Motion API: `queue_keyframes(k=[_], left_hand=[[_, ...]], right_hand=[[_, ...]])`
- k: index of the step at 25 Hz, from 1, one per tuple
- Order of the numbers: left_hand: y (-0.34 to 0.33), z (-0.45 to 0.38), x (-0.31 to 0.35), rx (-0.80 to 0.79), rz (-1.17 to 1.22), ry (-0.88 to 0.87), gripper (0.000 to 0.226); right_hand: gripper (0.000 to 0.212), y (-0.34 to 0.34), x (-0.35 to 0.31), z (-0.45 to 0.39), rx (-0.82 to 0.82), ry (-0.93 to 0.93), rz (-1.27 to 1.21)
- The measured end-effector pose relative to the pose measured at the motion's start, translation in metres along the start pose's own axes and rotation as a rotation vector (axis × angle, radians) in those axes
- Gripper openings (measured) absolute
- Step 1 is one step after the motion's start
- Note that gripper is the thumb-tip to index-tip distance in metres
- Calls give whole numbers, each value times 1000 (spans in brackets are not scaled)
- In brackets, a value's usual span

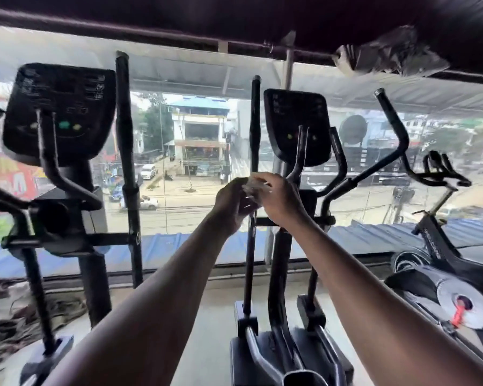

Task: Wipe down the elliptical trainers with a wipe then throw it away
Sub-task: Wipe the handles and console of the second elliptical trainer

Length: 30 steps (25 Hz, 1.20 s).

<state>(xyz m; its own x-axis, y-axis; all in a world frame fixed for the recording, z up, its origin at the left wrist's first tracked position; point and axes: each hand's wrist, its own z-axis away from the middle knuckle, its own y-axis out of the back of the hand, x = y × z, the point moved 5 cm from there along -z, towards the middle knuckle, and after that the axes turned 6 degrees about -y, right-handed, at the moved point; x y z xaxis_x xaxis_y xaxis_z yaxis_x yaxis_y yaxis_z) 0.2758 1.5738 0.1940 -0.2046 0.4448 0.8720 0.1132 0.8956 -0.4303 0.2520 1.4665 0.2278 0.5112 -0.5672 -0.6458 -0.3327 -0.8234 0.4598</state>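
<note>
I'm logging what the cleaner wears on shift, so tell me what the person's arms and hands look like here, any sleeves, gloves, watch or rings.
Both forearms are bare as far as the picture shows: no sleeves reach into view. The left hand and right hand wear no gloves. No watch or wristband shows on either wrist, and no ring is visible, though the fingers are blurred and partly hidden, so a thin one could be missed.

Two elliptical trainers: one at the left of the frame (59,168), one at centre (287,218); each carries one console, two in all (59,107) (296,123). One spin bike at the right edge (441,263). Two hands at centre (234,201) (282,199), sharing one wipe (253,188)
</note>
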Motion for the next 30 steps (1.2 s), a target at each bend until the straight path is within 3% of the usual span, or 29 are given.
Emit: queue_keyframes(k=[2, 5, 9, 14, 23, 26, 30], left_hand=[[4, -63, 15, -43, 32, -56, 24], [17, -169, 46, -104, -145, -140, 32], [15, -293, 83, -108, -234, -238, 27], [-7, -410, 110, -154, -249, -372, 23], [-49, -543, 121, -136, -263, -532, 39], [-54, -572, 118, -123, -260, -511, 50], [-61, -602, 115, -144, -165, -479, 59]], right_hand=[[13, -15, 10, -62, 6, 67, 34], [17, -33, 26, -173, 166, 92, 110], [14, -24, 44, -289, 353, 14, 180], [11, -14, 63, -401, 416, 136, 257], [16, -11, 93, -539, 389, 291, 366], [21, -9, 97, -577, 445, 316, 340], [31, -29, 108, -620, 367, 314, 424]])
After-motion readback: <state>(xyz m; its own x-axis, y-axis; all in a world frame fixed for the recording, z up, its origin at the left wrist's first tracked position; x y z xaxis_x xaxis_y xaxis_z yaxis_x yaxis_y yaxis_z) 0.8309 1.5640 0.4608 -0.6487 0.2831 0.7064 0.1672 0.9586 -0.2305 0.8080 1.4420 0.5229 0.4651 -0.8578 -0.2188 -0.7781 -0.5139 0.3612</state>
